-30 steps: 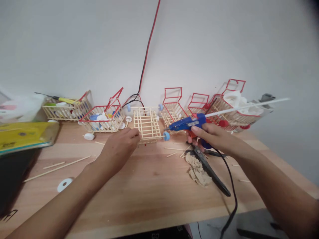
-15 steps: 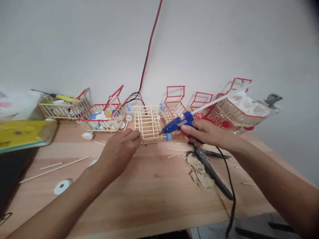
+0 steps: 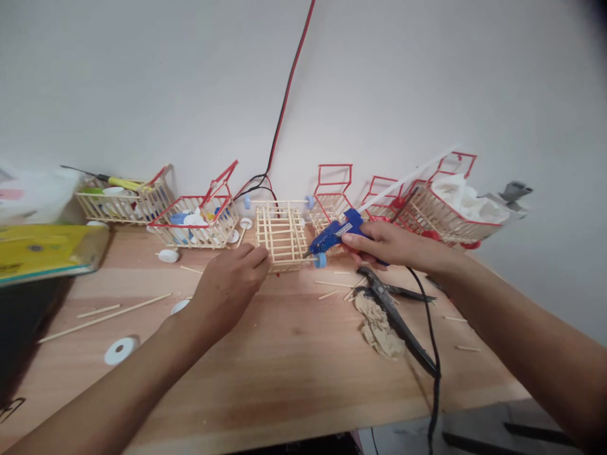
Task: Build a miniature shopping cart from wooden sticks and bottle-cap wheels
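A small cart made of thin wooden sticks [image 3: 283, 240] lies with its slatted underside up and its light blue wheels showing. My left hand [image 3: 236, 278] is closed in a pinch at its near left corner; what lies between the fingertips is hidden. My right hand [image 3: 374, 243] grips a blue glue gun [image 3: 332, 235] with a long white glue stick [image 3: 408, 180] projecting from its back. The gun's nozzle is at the cart's near right corner, beside a light blue wheel [image 3: 320, 260]. Whether the tip touches the sticks is hard to make out.
Finished-looking stick carts with red handles line the wall, including one filled with blue and white pieces [image 3: 194, 221]. Black-handled cutters [image 3: 398, 322] lie by crumpled tan paper [image 3: 379, 328]. A white ring [image 3: 120, 351] and loose sticks [image 3: 104, 318] lie left. The gun's black cord [image 3: 434, 354] hangs over the edge.
The glue gun has tilted slightly, its glue stick pointing more steeply up, while its nozzle stays at the same corner. My left hand keeps its place. The view has shifted a little.
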Action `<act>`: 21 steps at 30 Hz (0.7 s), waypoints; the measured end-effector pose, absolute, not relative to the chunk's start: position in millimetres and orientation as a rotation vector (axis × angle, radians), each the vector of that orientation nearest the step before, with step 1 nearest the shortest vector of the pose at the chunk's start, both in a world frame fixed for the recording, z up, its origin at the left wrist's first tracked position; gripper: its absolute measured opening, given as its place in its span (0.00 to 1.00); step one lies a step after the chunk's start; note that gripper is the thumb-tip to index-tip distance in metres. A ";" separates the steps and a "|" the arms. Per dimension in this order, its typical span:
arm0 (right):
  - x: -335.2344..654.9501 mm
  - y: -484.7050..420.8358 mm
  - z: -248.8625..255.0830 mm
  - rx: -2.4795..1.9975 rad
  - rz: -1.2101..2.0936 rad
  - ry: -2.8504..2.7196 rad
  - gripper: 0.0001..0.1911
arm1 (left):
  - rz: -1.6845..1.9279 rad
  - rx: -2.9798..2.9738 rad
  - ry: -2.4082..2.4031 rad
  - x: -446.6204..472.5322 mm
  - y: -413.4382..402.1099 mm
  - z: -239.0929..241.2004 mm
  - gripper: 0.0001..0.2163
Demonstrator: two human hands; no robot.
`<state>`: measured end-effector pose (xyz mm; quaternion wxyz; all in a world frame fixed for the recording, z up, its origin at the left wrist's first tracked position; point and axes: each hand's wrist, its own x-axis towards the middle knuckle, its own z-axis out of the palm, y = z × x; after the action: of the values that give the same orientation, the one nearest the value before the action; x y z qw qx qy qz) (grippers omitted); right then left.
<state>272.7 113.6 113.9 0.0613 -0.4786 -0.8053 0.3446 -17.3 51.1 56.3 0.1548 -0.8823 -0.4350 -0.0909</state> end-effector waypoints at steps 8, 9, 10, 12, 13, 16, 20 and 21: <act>265.3 113.2 126.3 -1.470 0.963 -2.476 0.30 | -0.287 -2.505 -1.247 -17.8 49.0 54.2 0.08; 264.4 112.5 127.6 -1.472 0.965 -2.475 0.30 | -0.287 -2.508 -1.251 -17.8 48.7 54.4 0.08; 263.7 111.9 128.6 -1.476 0.971 -2.472 0.30 | -0.288 -2.512 -1.253 -17.8 48.5 54.6 0.08; 263.2 111.7 129.6 -1.479 0.992 -2.474 0.30 | -0.294 -2.519 -1.251 -18.0 48.6 54.3 0.08; 263.5 112.0 129.4 -1.476 0.997 -2.482 0.30 | -0.301 -2.521 -1.248 -18.1 48.8 53.8 0.09; 265.3 114.1 126.8 -1.484 0.925 -2.517 0.31 | -0.322 -2.520 -1.240 -18.6 49.8 51.2 0.08; 266.3 115.6 123.9 -1.498 0.755 -2.557 0.32 | -0.343 -2.514 -1.228 -19.5 50.4 47.8 0.08; 265.7 115.5 124.1 -1.494 0.739 -2.571 0.32 | -0.348 -2.511 -1.227 -19.8 50.2 47.4 0.08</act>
<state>265.7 115.5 124.1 0.0388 -0.4873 -0.8384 0.2409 -19.8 50.2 47.4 0.1622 -0.8798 -0.4298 -0.1221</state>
